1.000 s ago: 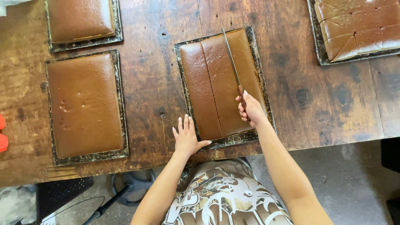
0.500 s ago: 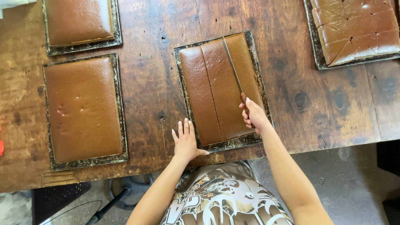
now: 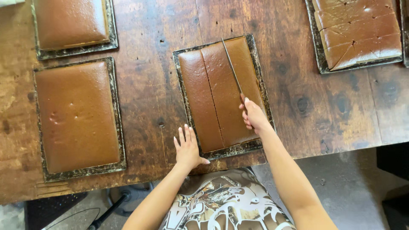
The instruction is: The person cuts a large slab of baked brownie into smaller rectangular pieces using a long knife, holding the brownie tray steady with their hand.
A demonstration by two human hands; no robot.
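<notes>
Brown slab cake (image 3: 219,91) in dark tray (image 3: 181,81), centred on wooden worktop (image 3: 149,93), one lengthwise cut shown; knife (image 3: 232,70) gripped in closed right hand (image 3: 254,115), blade laid on cake; left hand (image 3: 187,147) spread flat, empty, beside tray

The knife handle (image 3: 249,114) is hidden, seemingly inside the right hand's (image 3: 254,116) grip; the cut cake (image 3: 358,32) runs off-frame.

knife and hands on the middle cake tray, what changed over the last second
The right hand has drawn the knife a little toward the person along the second cut in the middle cake. The left hand stays flat on the table beside the tray. The first cut and the other cakes are unchanged.
</notes>
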